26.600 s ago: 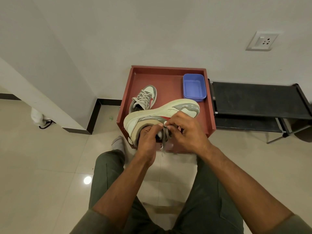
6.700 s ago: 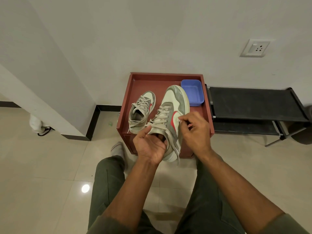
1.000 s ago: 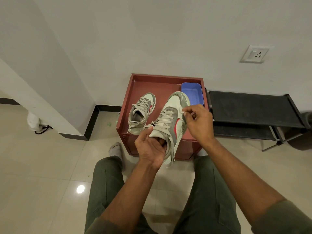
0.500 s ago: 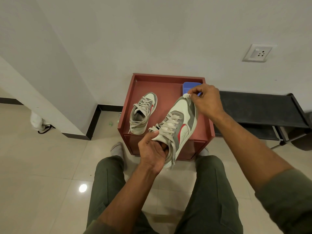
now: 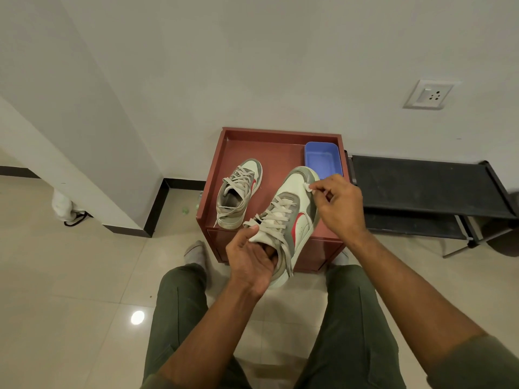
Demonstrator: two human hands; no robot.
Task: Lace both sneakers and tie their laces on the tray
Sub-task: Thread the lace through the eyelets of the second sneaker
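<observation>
Tray [image 5: 250, 148] first, since it is the biggest thing in play: the red-brown tray is sitting on a low stand against the wall, with a blue tub [image 5: 323, 160] in its far right corner and one sneaker [image 5: 238, 192] lying on its floor at the left, laced but with its ends trailing loose toward the near rim. The second sneaker [image 5: 292, 217] is being held above the tray's near right part, heel toward the person, toe pointing at the tub. The left hand [image 5: 250, 262] is gripping it at the collar, thumb on the tongue edge and fingers tucked inside the opening. The right hand [image 5: 337, 206] is pinching a small white scrap [image 5: 307, 188] between thumb and forefinger just beside the toe (whether lace tip or bit of paper, I cannot tell). To do this step well, the person is probably best keeping the heel braced in the left hand, evening out both loose ends hanging by the heel, then drawing each crossing snug from toe upward before knotting. A red side stripe [image 5: 295, 228] is showing on the held shoe; no brand name or writing is readable anywhere.
</observation>
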